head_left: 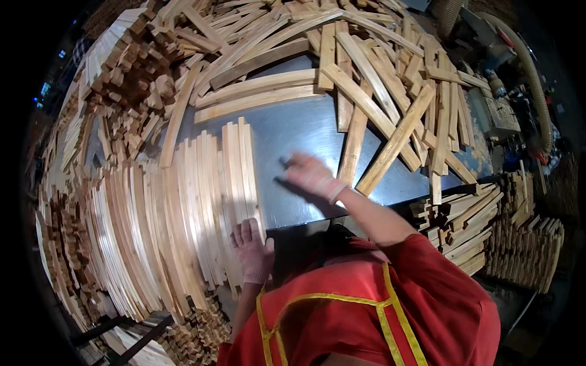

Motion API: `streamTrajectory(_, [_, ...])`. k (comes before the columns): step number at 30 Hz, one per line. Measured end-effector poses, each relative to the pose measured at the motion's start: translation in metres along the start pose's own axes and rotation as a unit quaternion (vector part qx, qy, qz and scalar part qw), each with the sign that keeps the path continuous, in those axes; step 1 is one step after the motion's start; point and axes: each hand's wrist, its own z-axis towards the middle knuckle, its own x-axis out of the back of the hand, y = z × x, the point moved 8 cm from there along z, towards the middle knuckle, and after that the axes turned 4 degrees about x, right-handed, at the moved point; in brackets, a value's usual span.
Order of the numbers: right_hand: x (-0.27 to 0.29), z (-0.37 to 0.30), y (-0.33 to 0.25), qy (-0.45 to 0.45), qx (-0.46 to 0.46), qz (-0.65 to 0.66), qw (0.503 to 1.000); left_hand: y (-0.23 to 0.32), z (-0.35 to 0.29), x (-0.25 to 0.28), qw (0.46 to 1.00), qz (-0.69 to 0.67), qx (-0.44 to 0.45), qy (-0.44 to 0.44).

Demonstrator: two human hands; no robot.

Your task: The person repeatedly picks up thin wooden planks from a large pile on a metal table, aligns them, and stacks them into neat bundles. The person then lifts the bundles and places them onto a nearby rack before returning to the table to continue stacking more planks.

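Observation:
My left hand, in a pale pinkish work glove, lies with fingers stretched at the near end of a row of light wooden strips. The strips lie side by side, long edges together, on the metal table. Over the bare metal to the right of the row is my right hand, gloved too and slightly blurred. Its fingers are curled, and a small dark thing shows at the fingertips, too unclear to name. The last strip of the row is close to both hands.
Loose wooden boards lie crisscrossed on the metal table at the right and back. More wood blocks are heaped at the far left. Stacked boards stand beyond the table's right front edge. A ribbed hose hangs at far right.

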Motion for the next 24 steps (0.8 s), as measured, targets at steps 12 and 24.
streamTrajectory(12, [0.194, -0.087, 0.161, 0.419, -0.243, 0.027, 0.875, 0.144, 0.063, -0.018, 0.963, -0.242, -0.115, -0.005])
streamTrajectory(24, [0.183, -0.011, 0.164, 0.069, -0.222, -0.162, 0.959, 0.109, 0.069, -0.047, 0.810, -0.549, 0.152, -0.138])
